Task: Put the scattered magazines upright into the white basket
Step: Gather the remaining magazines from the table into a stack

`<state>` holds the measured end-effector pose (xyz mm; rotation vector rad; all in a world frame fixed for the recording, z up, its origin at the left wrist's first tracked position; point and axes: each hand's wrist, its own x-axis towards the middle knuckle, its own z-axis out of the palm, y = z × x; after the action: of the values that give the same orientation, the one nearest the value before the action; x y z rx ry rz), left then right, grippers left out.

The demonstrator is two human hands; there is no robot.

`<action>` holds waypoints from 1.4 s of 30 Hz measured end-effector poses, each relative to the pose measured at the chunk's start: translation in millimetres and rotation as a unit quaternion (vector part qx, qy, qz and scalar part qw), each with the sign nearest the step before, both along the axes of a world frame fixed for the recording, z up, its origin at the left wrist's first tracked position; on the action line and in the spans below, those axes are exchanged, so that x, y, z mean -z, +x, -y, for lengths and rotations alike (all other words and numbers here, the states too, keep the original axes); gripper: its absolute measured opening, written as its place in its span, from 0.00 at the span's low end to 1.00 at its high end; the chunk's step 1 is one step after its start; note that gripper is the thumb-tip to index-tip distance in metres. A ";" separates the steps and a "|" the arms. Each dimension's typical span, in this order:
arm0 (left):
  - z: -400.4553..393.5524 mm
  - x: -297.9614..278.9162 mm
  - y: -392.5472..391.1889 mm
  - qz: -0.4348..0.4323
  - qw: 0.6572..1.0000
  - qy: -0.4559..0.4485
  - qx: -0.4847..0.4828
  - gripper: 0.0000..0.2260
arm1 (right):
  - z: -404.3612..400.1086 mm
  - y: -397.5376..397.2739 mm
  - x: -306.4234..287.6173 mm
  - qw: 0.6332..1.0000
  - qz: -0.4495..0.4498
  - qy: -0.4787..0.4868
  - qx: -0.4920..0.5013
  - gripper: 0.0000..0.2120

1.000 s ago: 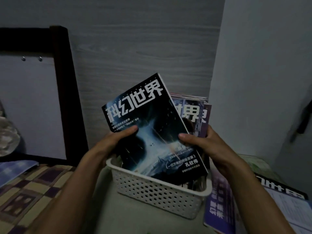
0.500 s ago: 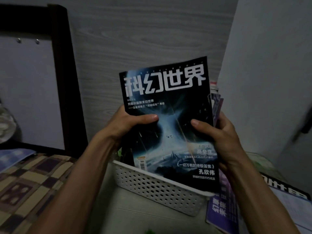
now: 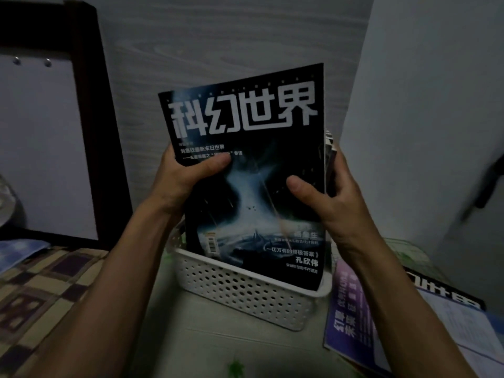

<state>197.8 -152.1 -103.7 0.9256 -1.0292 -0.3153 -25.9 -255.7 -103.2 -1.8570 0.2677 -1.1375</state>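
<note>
1. A black magazine (image 3: 245, 170) titled 科幻世界 stood nearly upright, its lower edge inside the white basket (image 3: 245, 290).
2. The left hand (image 3: 180, 181) gripped its left edge, thumb curled over the cover.
3. The right hand (image 3: 332, 192) clasped the right edge together with more magazines (image 3: 330, 148) behind.
4. A purple magazine (image 3: 349, 320) lay flat right of the basket.

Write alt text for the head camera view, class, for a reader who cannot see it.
Two bare hands, left hand and right hand, grip a black glossy magazine upright in a white perforated plastic basket, with more magazines behind it. A purple magazine lies flat to the basket's right.
</note>
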 end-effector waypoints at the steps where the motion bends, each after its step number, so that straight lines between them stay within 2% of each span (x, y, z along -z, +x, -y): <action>1: 2.9 2.3 -0.4 -0.012 1.000 -0.003 -0.018 0.33 | 0.0 -1.0 -0.6 0.999 -0.018 -0.014 0.040 0.44; 3: 8.4 8.9 -1.7 -0.022 0.998 -0.005 -0.053 0.30 | 1.1 -2.9 1.2 0.995 -0.052 -0.026 0.084 0.48; 6: 12.5 9.6 -5.5 0.002 0.995 -0.004 -0.101 0.19 | 5.1 -6.0 5.0 0.996 -0.064 -0.030 0.055 0.52; 10: 7.1 -11.7 -7.9 0.074 0.980 -0.098 -0.157 0.09 | 14.1 -9.6 9.4 0.998 -0.053 -0.014 0.008 0.53; 12: 6.6 -13.6 -8.4 0.104 0.973 -0.125 -0.166 0.13 | 15.9 -9.3 11.3 0.999 -0.050 0.003 0.004 0.54; 13: 8.4 -9.8 -9.0 0.109 0.974 -0.119 -0.162 0.20 | 17.7 -9.0 12.4 0.999 -0.049 0.009 0.005 0.55; 15: 13.0 3.4 -8.6 0.106 0.984 -0.046 -0.136 0.36 | 21.6 -8.2 15.8 0.999 -0.037 0.025 -0.001 0.56; 16: 13.8 10.9 -7.5 0.089 0.990 0.003 -0.110 0.41 | 23.1 -7.9 17.5 0.998 -0.038 0.039 -0.006 0.57; 18: 14.1 24.0 -0.9 0.032 0.996 0.081 -0.025 0.39 | 26.9 -6.6 23.2 0.996 -0.059 0.073 -0.008 0.59; 21: 15.0 30.3 7.9 0.026 0.982 0.176 0.060 0.32 | 29.5 -4.0 35.7 0.990 -0.087 0.116 -0.003 0.49; 23: 15.7 31.0 8.6 0.014 0.983 0.178 0.046 0.36 | 28.6 -0.7 42.0 0.992 -0.053 0.112 0.003 0.42; 25: 16.1 31.4 7.6 0.005 0.989 0.144 0.018 0.41 | 28.4 -0.2 41.6 0.996 -0.017 0.085 0.025 0.39; 29: 17.4 36.2 4.9 0.000 0.998 0.065 0.008 0.33 | 28.5 -0.4 37.2 0.998 0.004 0.051 0.039 0.44; 33: 23.0 34.6 -0.6 0.042 0.991 0.125 0.024 0.28 | 29.7 2.4 38.8 0.995 -0.021 0.091 0.034 0.44; 36: 24.5 33.4 -4.3 0.042 0.987 0.157 -0.011 0.24 | 27.8 1.9 38.1 0.992 -0.063 0.087 0.066 0.45; 42: 26.0 39.4 -1.3 0.060 0.975 0.207 -0.053 0.37 | 28.0 -1.1 42.7 0.982 -0.122 0.057 0.130 0.43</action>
<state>196.5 -178.1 -143.1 1.3850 -1.0381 -0.3982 -27.0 -283.7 -146.0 -1.8974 0.7176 -1.0395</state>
